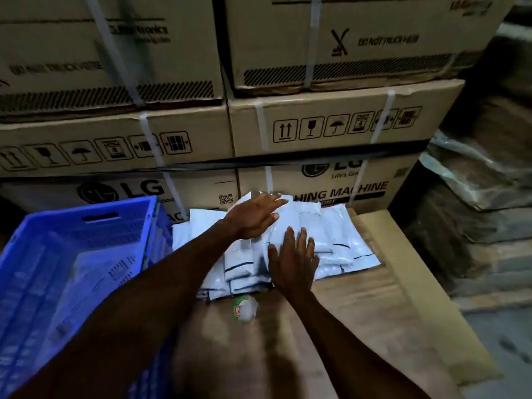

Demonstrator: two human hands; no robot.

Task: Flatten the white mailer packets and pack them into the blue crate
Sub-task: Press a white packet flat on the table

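Head view: both hands are flat on a fanned pile of white packets (331,237) lying on a cardboard surface (388,298), just right of the blue crate (86,226). Left hand (254,216) lies over the far middle of the pile, fingers straight and together, gripping nothing. Right hand (293,260) presses the near middle, fingers spread and straight, also holding nothing. Image is motion-blurred around both hands.

Crate already holds at least one pale packet (95,283) on its floor; most of the stock is not yet packed. Judged step: flattening, before transfer.

To do it well: press with the whole palm, sweep from the packet middle outward toward its open edges so air leaves rather than bunches; hold one end steady with the left hand while the right strokes. Take packets off the top one or a few at a time, since pressing the whole overlapped fan will likely leave ridges.

Orientation: packets are oblong, overlapped like shingles across the pile. Long axes run roughly near-to-far, tilted slightly to the right at the near end; dark printed lines cross the near ends.

A small green-and-white wrapper (244,308) lies just in front of the pile. Strapped cartons (316,131) are stacked behind.
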